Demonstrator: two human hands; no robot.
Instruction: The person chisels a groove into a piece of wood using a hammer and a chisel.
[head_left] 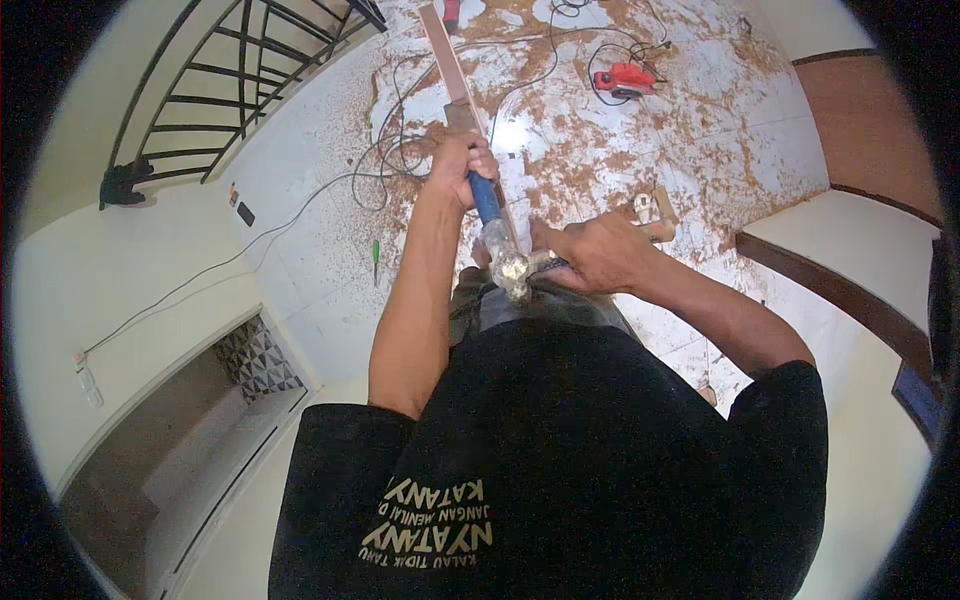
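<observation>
My left hand is closed around a blue-bodied power tool that looks like an angle grinder. Its dusty silver head points back toward my body, low in front of my shirt. Beside that head, my right hand has its fingers curled at a dark ridged part, seemingly the tool's side handle; the fingertips are partly hidden. A long, narrow wooden board runs away from me, passing beneath or alongside the left hand and the tool. Where the tool meets the wood cannot be made out.
Wood shavings cover the white tiled floor. A red electric planer lies ahead to the right, amid loose black cables. A green-handled tool and a black phone lie left. Black railing stands far left; a bench right.
</observation>
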